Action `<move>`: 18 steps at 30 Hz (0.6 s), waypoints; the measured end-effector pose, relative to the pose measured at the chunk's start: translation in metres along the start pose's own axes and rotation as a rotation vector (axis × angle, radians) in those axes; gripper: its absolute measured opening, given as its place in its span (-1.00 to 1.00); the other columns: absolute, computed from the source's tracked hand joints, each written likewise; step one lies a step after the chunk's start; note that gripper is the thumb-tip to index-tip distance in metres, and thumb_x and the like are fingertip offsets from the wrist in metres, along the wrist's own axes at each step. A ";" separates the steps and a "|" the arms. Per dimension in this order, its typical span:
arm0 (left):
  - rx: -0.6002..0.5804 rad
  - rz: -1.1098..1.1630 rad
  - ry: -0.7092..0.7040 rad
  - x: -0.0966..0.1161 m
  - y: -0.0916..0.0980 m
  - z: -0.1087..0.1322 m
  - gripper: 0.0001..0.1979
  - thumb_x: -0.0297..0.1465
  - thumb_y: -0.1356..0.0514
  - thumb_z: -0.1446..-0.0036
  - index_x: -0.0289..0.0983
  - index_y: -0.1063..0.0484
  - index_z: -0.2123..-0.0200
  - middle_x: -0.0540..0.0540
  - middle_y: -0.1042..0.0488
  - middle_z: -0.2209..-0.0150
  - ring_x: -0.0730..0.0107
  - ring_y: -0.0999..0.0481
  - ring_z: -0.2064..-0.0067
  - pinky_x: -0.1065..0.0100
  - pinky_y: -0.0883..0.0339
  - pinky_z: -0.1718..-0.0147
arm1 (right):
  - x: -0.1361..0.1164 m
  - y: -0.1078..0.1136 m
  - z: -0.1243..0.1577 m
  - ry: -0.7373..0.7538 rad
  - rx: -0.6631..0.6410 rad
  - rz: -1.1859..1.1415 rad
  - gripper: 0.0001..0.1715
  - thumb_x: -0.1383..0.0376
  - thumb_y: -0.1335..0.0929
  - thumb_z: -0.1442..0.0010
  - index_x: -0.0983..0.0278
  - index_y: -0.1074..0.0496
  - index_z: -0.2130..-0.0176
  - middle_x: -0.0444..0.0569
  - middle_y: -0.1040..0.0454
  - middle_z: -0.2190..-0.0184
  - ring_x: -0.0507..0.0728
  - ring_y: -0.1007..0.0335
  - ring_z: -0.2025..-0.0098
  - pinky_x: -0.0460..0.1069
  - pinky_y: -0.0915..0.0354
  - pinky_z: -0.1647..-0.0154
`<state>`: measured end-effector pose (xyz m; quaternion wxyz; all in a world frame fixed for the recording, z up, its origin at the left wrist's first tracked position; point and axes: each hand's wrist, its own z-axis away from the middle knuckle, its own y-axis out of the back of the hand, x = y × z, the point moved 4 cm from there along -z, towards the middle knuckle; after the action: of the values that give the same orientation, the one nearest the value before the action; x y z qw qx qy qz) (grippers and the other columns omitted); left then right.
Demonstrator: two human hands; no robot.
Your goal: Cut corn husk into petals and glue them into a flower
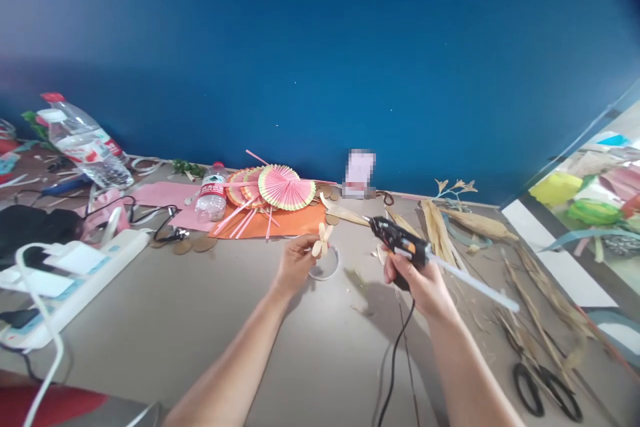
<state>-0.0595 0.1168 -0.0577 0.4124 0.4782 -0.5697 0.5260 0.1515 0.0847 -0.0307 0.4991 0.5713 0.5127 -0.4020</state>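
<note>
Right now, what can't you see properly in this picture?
In the head view:
Glue gun: part of its handle, covered by the right hand.
Pale flower: its held part, behind the left hand.
Black cord: far end, past the bottom edge.
Purple thing by the wall: blurred into squares.

Behind the bench (200, 327) stands a wall (320, 47). A power strip (90, 287) lies left, with two bottles (90, 147) beyond it, far left. Far centre, fans (287, 187) lie on a paper sheet (310, 221), another bottle (212, 195) just left. Between the hands' sides, left hand (297, 261) holding a flower (323, 241) and right hand (414, 275) a glue gun (404, 241), lies a ring (327, 277), nearest the flower. Husks (436, 230) lie right, scissors (542, 373) near right.
</note>
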 end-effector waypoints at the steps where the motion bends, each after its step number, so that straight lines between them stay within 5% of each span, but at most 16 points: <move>1: -0.002 -0.023 -0.002 0.000 -0.001 0.001 -0.91 -0.42 -0.24 0.20 -0.30 -0.51 0.52 -0.02 -0.44 0.58 0.58 -0.24 0.60 0.50 -0.12 0.63 | 0.003 -0.001 0.004 -0.005 -0.029 -0.023 -0.64 0.09 -0.25 -0.09 0.34 -0.35 0.30 -0.13 -0.30 0.67 0.06 -0.26 0.58 -0.02 -0.22 0.50; 8: 0.013 -0.202 -0.155 -0.007 0.003 0.002 -0.88 -0.44 -0.23 0.16 -0.27 -0.52 0.45 -0.10 -0.49 0.46 0.38 -0.40 0.45 0.40 -0.24 0.51 | 0.009 -0.015 0.019 0.004 -0.221 0.115 -0.67 0.11 -0.26 -0.11 0.33 -0.35 0.30 -0.12 -0.31 0.65 0.05 -0.26 0.58 -0.05 -0.22 0.53; 18: -0.065 -0.377 -0.274 -0.006 0.001 0.005 -0.88 -0.46 -0.17 0.07 -0.28 -0.51 0.42 -0.12 -0.50 0.41 0.36 -0.44 0.39 0.41 -0.25 0.47 | -0.002 -0.020 0.019 -0.005 -0.282 0.288 -0.72 0.12 -0.28 -0.08 0.31 -0.35 0.36 -0.15 -0.29 0.62 0.02 -0.21 0.58 -0.09 -0.15 0.58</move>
<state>-0.0591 0.1127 -0.0640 0.4372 0.6298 -0.5375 0.3512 0.1327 0.0656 -0.0353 0.6279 0.5622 0.4756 -0.2521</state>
